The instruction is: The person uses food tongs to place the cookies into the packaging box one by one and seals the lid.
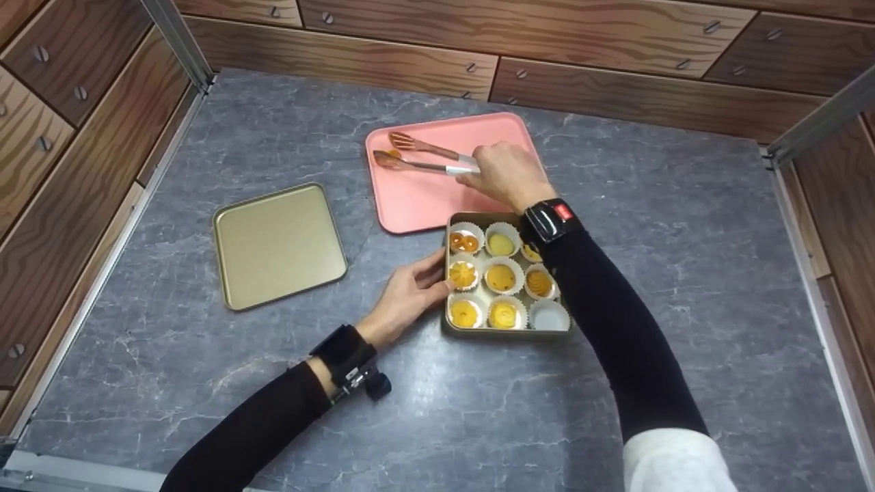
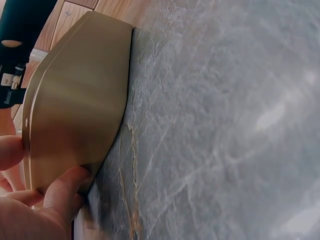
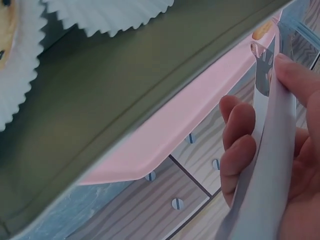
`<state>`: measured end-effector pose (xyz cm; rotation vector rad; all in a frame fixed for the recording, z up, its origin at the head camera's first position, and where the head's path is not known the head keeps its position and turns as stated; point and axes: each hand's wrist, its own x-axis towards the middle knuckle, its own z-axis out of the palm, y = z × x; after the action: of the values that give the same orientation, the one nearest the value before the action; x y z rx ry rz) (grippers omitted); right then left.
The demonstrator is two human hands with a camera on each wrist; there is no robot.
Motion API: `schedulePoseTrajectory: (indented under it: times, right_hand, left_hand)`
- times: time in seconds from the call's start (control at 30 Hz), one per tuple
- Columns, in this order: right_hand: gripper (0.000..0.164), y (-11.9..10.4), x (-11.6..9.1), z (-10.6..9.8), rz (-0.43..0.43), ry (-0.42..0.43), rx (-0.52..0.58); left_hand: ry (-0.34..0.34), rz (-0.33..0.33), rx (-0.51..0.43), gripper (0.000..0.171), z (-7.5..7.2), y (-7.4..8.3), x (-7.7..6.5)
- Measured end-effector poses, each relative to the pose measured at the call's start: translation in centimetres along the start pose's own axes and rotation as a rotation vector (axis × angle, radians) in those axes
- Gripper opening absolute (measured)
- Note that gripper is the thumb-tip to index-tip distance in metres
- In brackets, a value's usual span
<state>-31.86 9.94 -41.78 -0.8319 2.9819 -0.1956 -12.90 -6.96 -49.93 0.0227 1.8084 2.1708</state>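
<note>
My right hand [image 1: 506,172] grips a pair of serving tongs [image 1: 427,166] by the pale handle, over a pink tray [image 1: 437,201]. The tong arms stand apart, and a small golden cookie [image 1: 394,154] shows between their slotted heads on the tray. Nearer me stands a square gold tin [image 2: 80,95] with rows of pleated paper cups. Most visible cups hold yellow or orange cookies [image 1: 500,277]; the front right cup [image 1: 549,316] has no cookie. My left hand [image 1: 403,301] holds the tin's left wall, thumb at the rim. My right forearm hides part of the tin's right side.
A square gold lid [image 1: 281,246] lies on the grey marbled table [image 1: 424,417] to the left. Wood-patterned panels [image 1: 410,44] with metal frame edges close in the back and sides. The tray's front edge lies right behind the tin.
</note>
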Motion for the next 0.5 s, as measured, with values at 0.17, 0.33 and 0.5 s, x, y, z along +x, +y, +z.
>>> schedulePoseTrajectory:
  times: [0.17,0.33,0.5]
  right_hand:
    - [0.041,-0.23,0.18,0.10,-0.003,-0.001,0.014]
    - [0.039,-0.11,-0.09,0.20,-0.023,0.026,0.014]
    - [0.038,0.48,-0.68,0.12,-0.020,0.034,0.009]
  left_hand:
    - [-0.002,0.008,0.014,0.073,0.04,0.02,0.13]
    - [-0.006,0.007,0.012,0.074,0.02,-0.01,0.11]
    - [0.000,-0.010,0.014,0.075,-0.11,-0.01,0.01]
